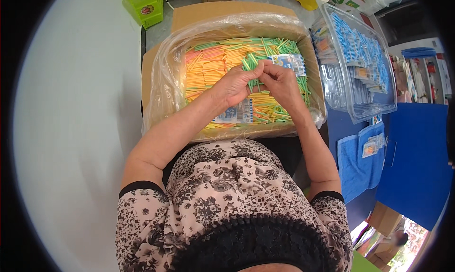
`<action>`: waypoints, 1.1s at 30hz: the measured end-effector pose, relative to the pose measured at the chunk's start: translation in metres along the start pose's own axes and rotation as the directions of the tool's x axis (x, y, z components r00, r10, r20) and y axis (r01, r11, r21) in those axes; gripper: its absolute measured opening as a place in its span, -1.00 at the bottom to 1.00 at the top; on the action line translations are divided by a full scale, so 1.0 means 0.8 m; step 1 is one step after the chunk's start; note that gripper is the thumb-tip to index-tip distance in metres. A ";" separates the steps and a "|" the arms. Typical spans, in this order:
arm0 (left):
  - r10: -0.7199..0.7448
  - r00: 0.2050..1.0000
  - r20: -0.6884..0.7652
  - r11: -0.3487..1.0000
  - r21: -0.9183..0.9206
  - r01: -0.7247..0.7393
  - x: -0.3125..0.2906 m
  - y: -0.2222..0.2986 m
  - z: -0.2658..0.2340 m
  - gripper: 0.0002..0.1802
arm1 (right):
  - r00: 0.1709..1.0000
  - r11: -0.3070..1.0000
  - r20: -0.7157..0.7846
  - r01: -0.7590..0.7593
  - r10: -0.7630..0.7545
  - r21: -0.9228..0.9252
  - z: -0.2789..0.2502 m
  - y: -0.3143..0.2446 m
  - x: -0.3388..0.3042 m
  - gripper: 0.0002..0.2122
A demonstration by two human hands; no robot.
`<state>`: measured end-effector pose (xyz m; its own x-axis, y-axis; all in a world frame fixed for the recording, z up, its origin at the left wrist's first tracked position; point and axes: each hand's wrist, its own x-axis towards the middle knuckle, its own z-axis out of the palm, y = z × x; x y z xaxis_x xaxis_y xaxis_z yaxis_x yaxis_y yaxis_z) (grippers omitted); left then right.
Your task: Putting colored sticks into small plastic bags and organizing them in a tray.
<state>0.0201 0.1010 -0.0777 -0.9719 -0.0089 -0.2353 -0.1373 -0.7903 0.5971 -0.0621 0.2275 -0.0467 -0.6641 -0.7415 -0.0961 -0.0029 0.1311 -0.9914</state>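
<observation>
A bundle of thin green candy-stick-like tubes (250, 62) is upright between my hands, above an open cardboard box. My left hand (235, 84) is closed around the bundle. My right hand (283, 83) pinches at its right side with thumb and fingers; whether it grips the tubes themselves is hidden. Below lie loose thin tubes (204, 68) in orange, pink, yellow and green, filling the box. A blue-and-clear printed packet (295, 63) rests on them beyond my right hand, and a second printed packet (239, 113) lies under my left wrist.
Clear plastic lining (163, 82) drapes over the walls of the cardboard box (227, 9). To the right stands a clear plastic bin (353, 99) with many blue-edged packets. A blue towel (353, 163) hangs below it. A white wall (76, 129) runs along the left; a green basket (148, 6) stands at the back.
</observation>
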 end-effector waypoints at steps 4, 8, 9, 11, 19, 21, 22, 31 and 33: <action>0.022 1.000 0.013 0.999 0.044 -0.023 0.000 0.003 0.003 -0.57 | 1.000 0.997 -0.006 0.006 -0.007 -0.074 -0.005 0.003 0.000 -0.87; 0.073 0.992 -0.101 0.997 -0.003 -0.074 0.007 -0.004 -0.002 -0.60 | 0.996 0.999 -0.085 -0.011 0.008 -0.033 -0.022 0.014 0.007 -0.87; 0.073 0.992 -0.102 0.997 -0.004 -0.073 0.008 -0.003 -0.004 -0.60 | 0.993 0.995 -0.110 0.019 -0.030 -0.100 -0.026 0.017 0.008 -0.86; 0.162 0.953 -0.256 0.980 -0.076 -0.187 0.011 0.002 -0.009 -0.69 | 0.989 0.985 -0.132 0.047 -0.069 -0.168 -0.033 0.023 0.013 -0.86; 0.380 0.839 -0.389 0.924 0.129 -0.359 0.008 0.027 -0.031 -0.74 | 0.955 0.107 0.249 0.268 -0.160 -0.957 -0.032 0.045 0.019 -0.81; 0.368 0.868 -0.335 0.929 0.169 -0.329 0.008 0.022 -0.039 -0.74 | 0.964 0.257 0.234 0.260 -0.127 -0.931 -0.035 0.034 0.017 -0.73; 0.284 0.908 -0.307 0.959 0.072 -0.275 0.010 0.016 -0.041 -0.75 | 0.967 0.330 0.229 0.252 -0.109 -0.910 -0.036 0.027 0.015 -0.68; 0.015 0.995 -0.097 0.994 -0.106 -0.025 0.009 -0.002 -0.010 -0.82 | 0.760 0.495 0.352 0.632 -0.546 -0.596 -0.008 -0.013 0.018 -0.18; 0.009 0.998 -0.065 0.998 -0.061 -0.013 0.009 -0.003 -0.009 -0.84 | 0.808 0.588 0.415 0.589 -0.418 -0.554 -0.007 -0.013 0.022 -0.14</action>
<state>0.0149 0.0990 -0.0863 -0.9584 -0.0557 -0.2798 -0.1131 -0.8262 0.5520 -0.0780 0.2171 -0.0374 -0.2253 -0.9269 0.3001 -0.8072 0.0051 -0.5902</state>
